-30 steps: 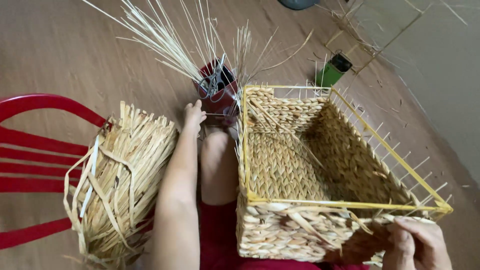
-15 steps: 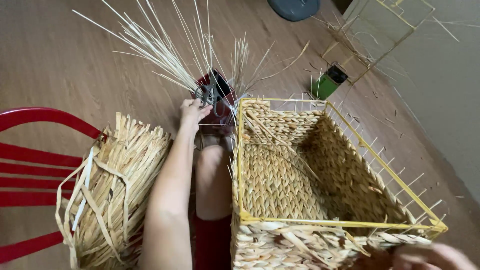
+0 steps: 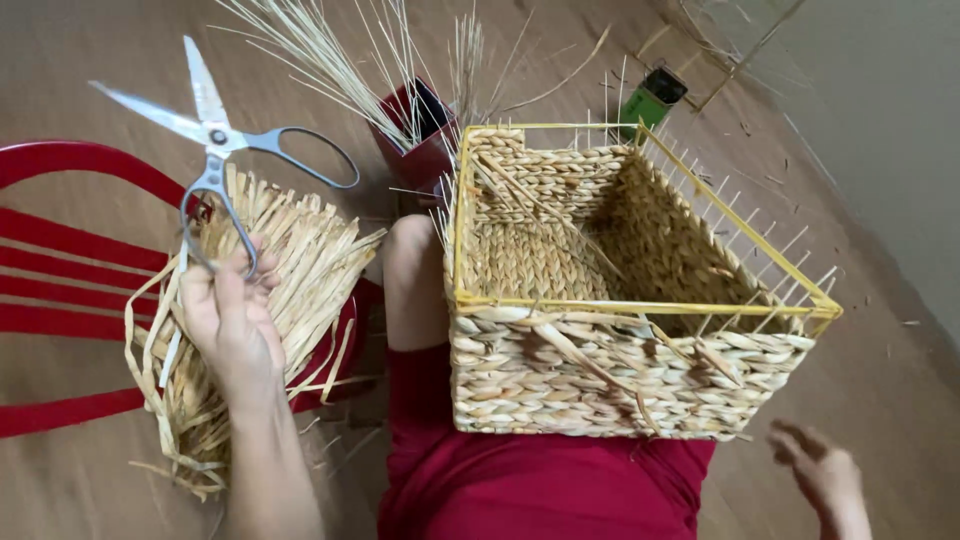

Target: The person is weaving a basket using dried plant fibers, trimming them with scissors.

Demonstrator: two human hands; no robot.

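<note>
My left hand (image 3: pixel 232 318) is raised over a bundle of flat straw strips (image 3: pixel 270 290) and grips grey metal scissors (image 3: pixel 215 150) by one handle loop, the blades spread and pointing up-left. A rectangular woven straw basket (image 3: pixel 600 370) on a yellow wire frame (image 3: pixel 640 305) rests on my lap, which is covered in red cloth. My right hand (image 3: pixel 825 478) hovers low at the basket's front right corner, fingers apart, holding nothing and not touching the basket.
A dark red holder (image 3: pixel 425 135) with long thin straw stalks (image 3: pixel 330 50) stands behind the basket. A green object (image 3: pixel 655 98) lies beyond it. A red slatted chair (image 3: pixel 70 260) carries the straw bundle at left. Wooden floor all around, a wall at right.
My left hand came back from the red holder with the scissors and now holds them up over the bundle. My right hand let go of the basket's front corner.
</note>
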